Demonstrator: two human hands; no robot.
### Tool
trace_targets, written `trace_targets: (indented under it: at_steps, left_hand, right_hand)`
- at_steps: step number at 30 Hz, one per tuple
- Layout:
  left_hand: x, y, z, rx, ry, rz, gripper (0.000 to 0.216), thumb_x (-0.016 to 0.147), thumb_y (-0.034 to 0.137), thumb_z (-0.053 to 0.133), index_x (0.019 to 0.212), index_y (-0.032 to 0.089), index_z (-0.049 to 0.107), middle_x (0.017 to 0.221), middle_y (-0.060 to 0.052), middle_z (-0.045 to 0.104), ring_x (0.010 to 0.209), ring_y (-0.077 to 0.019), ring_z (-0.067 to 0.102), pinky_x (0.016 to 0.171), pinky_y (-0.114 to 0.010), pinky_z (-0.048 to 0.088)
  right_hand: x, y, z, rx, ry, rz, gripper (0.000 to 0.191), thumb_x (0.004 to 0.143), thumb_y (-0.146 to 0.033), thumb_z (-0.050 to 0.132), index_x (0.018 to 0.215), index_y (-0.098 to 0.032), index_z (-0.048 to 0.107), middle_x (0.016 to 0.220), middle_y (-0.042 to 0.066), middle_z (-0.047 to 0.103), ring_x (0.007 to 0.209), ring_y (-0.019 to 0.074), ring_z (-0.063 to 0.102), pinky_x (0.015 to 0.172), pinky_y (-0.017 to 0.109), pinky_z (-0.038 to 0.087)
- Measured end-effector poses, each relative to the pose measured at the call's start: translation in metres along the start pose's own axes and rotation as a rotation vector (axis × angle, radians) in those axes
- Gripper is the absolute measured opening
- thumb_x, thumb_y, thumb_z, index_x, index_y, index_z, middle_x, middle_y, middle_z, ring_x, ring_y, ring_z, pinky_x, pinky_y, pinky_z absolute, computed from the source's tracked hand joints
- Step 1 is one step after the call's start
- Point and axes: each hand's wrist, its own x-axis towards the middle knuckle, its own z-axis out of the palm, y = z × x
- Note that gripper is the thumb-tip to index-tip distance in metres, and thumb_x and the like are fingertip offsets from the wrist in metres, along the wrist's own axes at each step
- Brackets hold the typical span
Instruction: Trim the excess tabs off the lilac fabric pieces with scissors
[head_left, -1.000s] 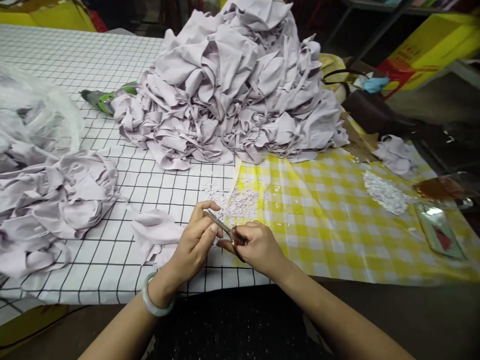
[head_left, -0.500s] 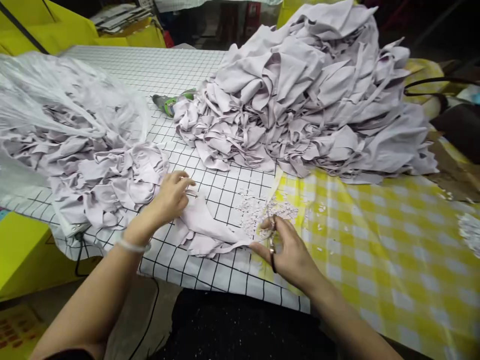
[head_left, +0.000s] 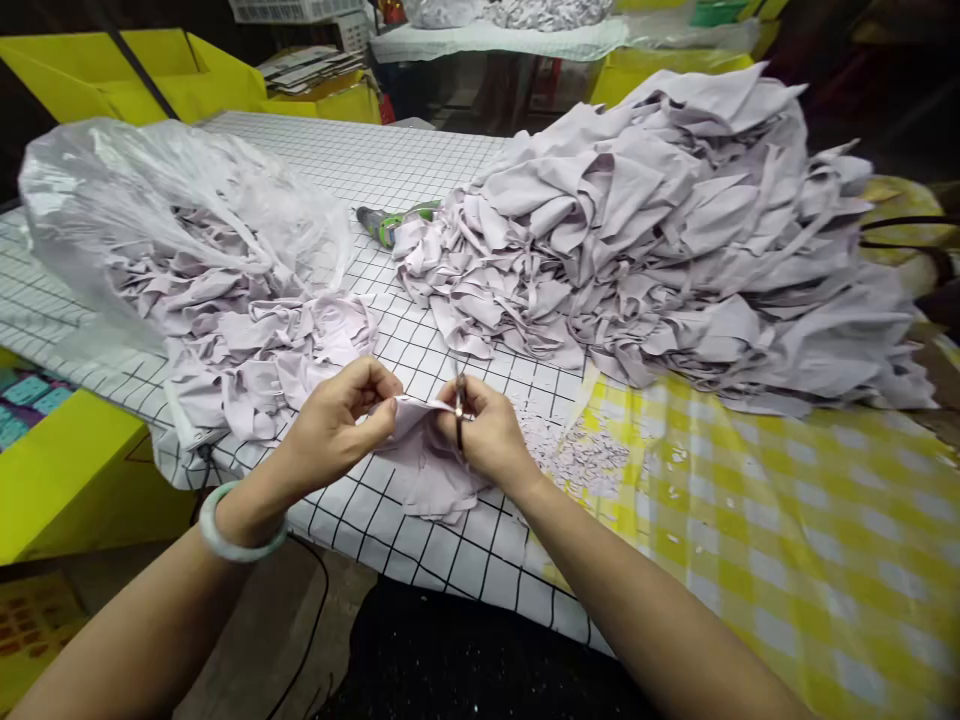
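Between my two hands a pale lilac fabric piece is stretched by its upper edge, its lower part hanging onto the grid-patterned cloth. My left hand, with a pale bangle at the wrist, pinches one end of that edge between thumb and fingers. Small scissors sit in my right hand, blades pointing up and away from me. The right fingertips also meet the fabric edge; whether they grip it is hidden. Beside my left hand lies a heap of similar pieces, spilling from a clear plastic bag.
A large fabric pile covers the right rear of the table. A green and grey tool pokes out at its left. Tiny fabric scraps litter the surface by the yellow checked cloth. Yellow bins stand at left.
My left hand has gone from loose fingers above the cloth to pinching the fabric edge. My right hand with the scissors has moved left and up, lifting the fabric. The view has shifted.
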Motion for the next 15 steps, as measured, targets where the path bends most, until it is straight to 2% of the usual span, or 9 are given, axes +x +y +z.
trace_targets:
  at_steps: [2, 4, 7, 10, 12, 15]
  left_hand:
    - [-0.019, 0.009, -0.004, -0.095, -0.003, -0.101, 0.008, 0.090, 0.019, 0.060, 0.085, 0.018, 0.054, 0.084, -0.002, 0.056, 0.070, -0.0116, 0.051, 0.058, -0.023, 0.042]
    - [-0.034, 0.009, -0.005, -0.187, -0.006, -0.183, 0.011, 0.088, 0.019, 0.066, 0.084, 0.018, 0.055, 0.085, -0.002, 0.056, 0.071, -0.0112, 0.051, 0.058, -0.022, 0.042]
    - [-0.047, 0.003, -0.005, -0.461, -0.092, -0.305, 0.015, 0.087, 0.027, 0.070, 0.094, 0.016, 0.061, 0.087, -0.004, 0.060, 0.074, -0.0127, 0.053, 0.065, -0.024, 0.046]
    - [-0.053, -0.002, 0.000, -0.749, -0.223, -0.392, 0.031, 0.094, 0.041, 0.059, 0.099, 0.012, 0.068, 0.091, -0.010, 0.064, 0.081, -0.0177, 0.057, 0.077, -0.032, 0.050]
    - [-0.056, -0.001, 0.004, -0.808, -0.220, -0.407, 0.033, 0.095, 0.042, 0.058, 0.092, 0.011, 0.070, 0.086, -0.010, 0.063, 0.082, -0.0184, 0.057, 0.078, -0.032, 0.049]
    - [-0.062, 0.008, 0.005, -0.727, -0.159, -0.405, 0.024, 0.092, 0.036, 0.067, 0.084, 0.013, 0.070, 0.074, -0.004, 0.056, 0.070, -0.0130, 0.050, 0.065, -0.026, 0.044]
  right_hand:
    - [0.010, -0.012, 0.006, 0.128, 0.015, -0.020, 0.014, 0.069, -0.024, 0.067, 0.078, -0.021, 0.058, 0.066, -0.005, 0.054, 0.057, 0.0109, 0.048, 0.055, 0.025, 0.040]
    - [0.018, -0.024, 0.010, 0.176, 0.005, -0.069, 0.014, 0.068, -0.023, 0.068, 0.077, -0.021, 0.058, 0.068, -0.005, 0.055, 0.057, 0.0098, 0.047, 0.055, 0.024, 0.040]
    - [0.024, -0.038, 0.014, 0.211, -0.117, -0.123, 0.013, 0.066, -0.020, 0.067, 0.076, -0.020, 0.059, 0.072, -0.004, 0.057, 0.064, 0.0108, 0.052, 0.060, 0.024, 0.044]
    - [0.027, -0.045, 0.017, 0.235, -0.280, -0.150, 0.016, 0.063, -0.018, 0.064, 0.078, -0.019, 0.060, 0.080, -0.002, 0.059, 0.071, 0.0119, 0.055, 0.063, 0.024, 0.045]
    - [0.027, -0.046, 0.019, 0.247, -0.372, -0.122, 0.018, 0.061, -0.018, 0.062, 0.079, -0.019, 0.060, 0.079, -0.003, 0.058, 0.067, 0.0106, 0.052, 0.060, 0.023, 0.043]
    - [0.028, -0.044, 0.024, 0.274, -0.401, -0.060, 0.018, 0.062, -0.021, 0.064, 0.079, -0.019, 0.060, 0.071, -0.005, 0.056, 0.060, 0.0090, 0.048, 0.055, 0.022, 0.039]
